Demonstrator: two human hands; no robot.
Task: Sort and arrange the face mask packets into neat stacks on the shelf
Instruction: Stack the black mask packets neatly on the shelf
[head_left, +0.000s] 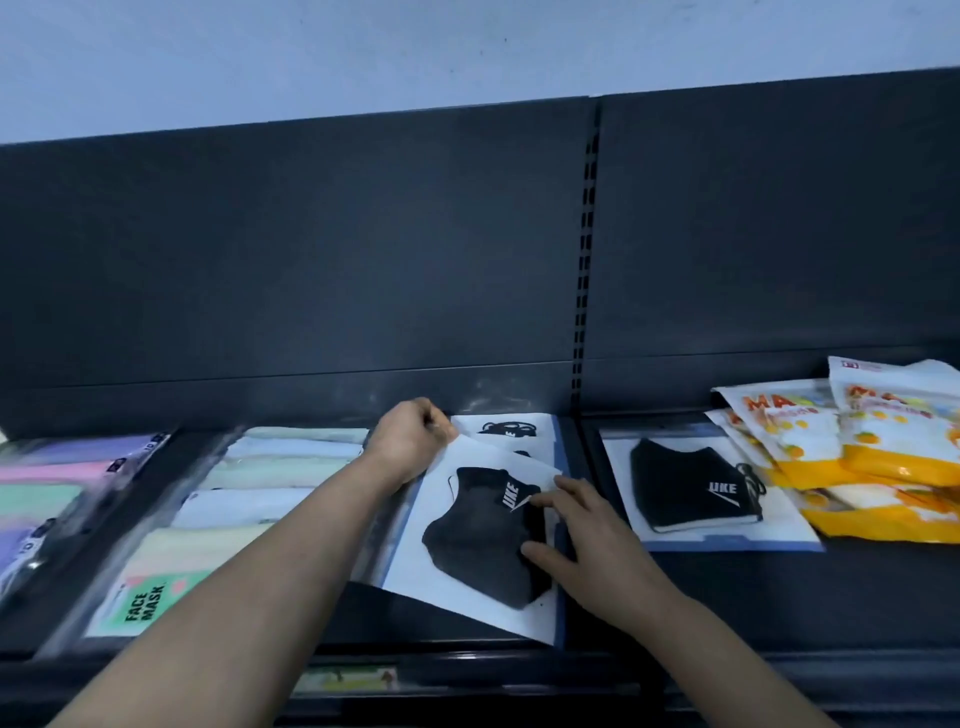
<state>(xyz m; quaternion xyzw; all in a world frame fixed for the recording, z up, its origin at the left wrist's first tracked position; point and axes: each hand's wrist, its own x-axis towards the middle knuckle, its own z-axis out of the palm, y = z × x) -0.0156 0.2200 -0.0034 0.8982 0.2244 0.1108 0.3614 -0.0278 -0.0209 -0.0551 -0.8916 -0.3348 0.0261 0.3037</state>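
Observation:
A clear packet with a black mask on white card (467, 540) lies tilted on top of a stack in the middle of the dark shelf (779, 597). My left hand (410, 441) pinches its far left corner. My right hand (587, 545) rests flat on its right side, fingers straight. Under it, another packet with a black print (511, 430) shows at the back. A second black mask packet (691, 488) lies alone to the right.
Pastel face mask packets (228, 519) fill the left of the shelf, with more pastel packets (47, 493) at the far left. Orange and white packets (872, 457) are heaped at the right. A slotted upright (584, 260) divides the dark back panel.

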